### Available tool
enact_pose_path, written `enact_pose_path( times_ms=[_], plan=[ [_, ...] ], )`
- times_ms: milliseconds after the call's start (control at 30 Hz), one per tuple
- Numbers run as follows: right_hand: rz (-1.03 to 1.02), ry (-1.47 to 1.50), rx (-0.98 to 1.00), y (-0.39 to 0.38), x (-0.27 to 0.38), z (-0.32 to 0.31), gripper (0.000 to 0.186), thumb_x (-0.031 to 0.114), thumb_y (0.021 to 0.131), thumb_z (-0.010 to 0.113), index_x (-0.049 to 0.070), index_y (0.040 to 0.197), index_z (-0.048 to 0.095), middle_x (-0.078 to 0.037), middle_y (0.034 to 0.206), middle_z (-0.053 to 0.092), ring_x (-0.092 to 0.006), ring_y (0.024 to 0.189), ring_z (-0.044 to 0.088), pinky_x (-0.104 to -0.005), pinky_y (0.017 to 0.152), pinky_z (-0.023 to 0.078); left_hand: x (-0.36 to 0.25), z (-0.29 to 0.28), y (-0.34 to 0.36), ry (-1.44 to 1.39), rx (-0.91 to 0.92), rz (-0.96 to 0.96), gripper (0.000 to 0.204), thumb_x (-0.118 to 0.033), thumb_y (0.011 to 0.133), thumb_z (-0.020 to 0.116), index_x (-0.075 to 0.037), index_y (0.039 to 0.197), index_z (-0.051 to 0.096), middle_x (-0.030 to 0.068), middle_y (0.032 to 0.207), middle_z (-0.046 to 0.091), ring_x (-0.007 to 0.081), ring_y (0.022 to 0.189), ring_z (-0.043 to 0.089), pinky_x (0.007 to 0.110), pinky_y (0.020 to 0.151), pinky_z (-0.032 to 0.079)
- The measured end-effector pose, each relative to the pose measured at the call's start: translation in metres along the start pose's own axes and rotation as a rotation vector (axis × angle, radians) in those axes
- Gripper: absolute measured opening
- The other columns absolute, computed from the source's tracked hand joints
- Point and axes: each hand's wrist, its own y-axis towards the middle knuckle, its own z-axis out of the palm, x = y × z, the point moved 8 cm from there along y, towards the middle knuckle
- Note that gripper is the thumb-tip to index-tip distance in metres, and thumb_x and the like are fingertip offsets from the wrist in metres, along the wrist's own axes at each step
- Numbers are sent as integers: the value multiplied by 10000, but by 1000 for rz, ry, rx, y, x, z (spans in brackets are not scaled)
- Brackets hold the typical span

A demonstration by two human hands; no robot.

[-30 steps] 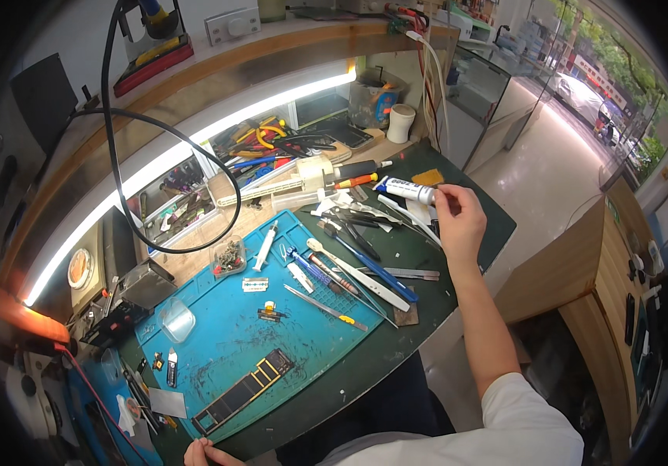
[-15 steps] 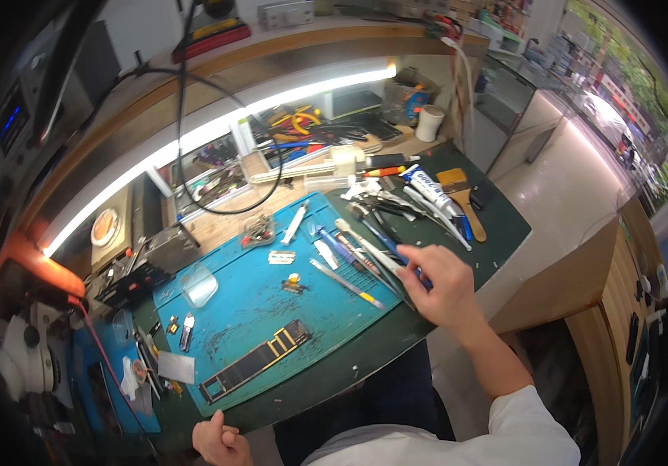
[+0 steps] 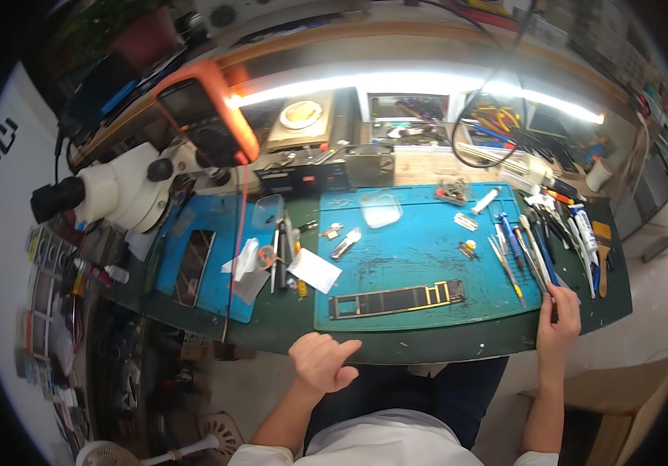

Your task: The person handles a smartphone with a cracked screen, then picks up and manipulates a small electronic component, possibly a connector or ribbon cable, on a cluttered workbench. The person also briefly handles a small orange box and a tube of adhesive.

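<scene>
My right hand (image 3: pixel 558 314) is at the front right of the bench, thumb and fingers together at the near ends of a row of slim tools. Beside its fingertips are a blue-handled tool (image 3: pixel 545 260) and a white-handled brush (image 3: pixel 530 233); exactly what it grips is hidden. Off the front edge hovers my left hand (image 3: pixel 323 362), loosely curled and holding nothing, thumb and index finger apart. Beyond it a long dark phone circuit board (image 3: pixel 396 299) with gold edges lies on the blue work mat (image 3: pixel 419 256). A small part with a yellow top (image 3: pixel 468 248) sits farther right.
At left stand a white microscope (image 3: pixel 120 186) and an orange meter (image 3: pixel 221 113). A dark phone (image 3: pixel 194 264) rests on a second mat. A clear plastic box (image 3: pixel 381 210), a syringe (image 3: pixel 486 199) and a wooden-handled brush (image 3: pixel 602 252) lie farther back. A black cable loop (image 3: pixel 458 136) hangs over the bench.
My view has swung left, bringing the microscope and second mat fully into sight. My right hand remains at the tool row, its fingers now closer together. My left hand is more fully visible.
</scene>
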Motion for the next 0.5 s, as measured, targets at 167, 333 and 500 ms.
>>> enact_pose_path(
  times_ms=[167,333,500],
  plan=[
    [3,-36,-96,-5,-11,-10,171,-36,944,652,-1,1107,691,-120,1052,668,-266,948,646,-357,831,522,1,2,11,88,14,-124,67,-149,911,712,-82,916,709,27,648,551,221,544,530,341,525,394],
    [36,-201,-70,-1,-14,-5,207,-15,917,669,5,1122,693,-106,1122,654,-284,1059,597,-399,908,490,30,-7,28,329,78,-387,271,-94,881,730,-43,1141,673,114,1100,672,315,1006,615,414,871,474],
    [121,-153,26,2,-18,5,198,32,932,654,11,1126,691,-92,1157,638,-280,1093,586,-395,918,482,48,-10,20,443,225,-460,428,-155,879,750,-18,1267,631,122,1290,642,351,1249,543,438,1039,431]
  ],
)
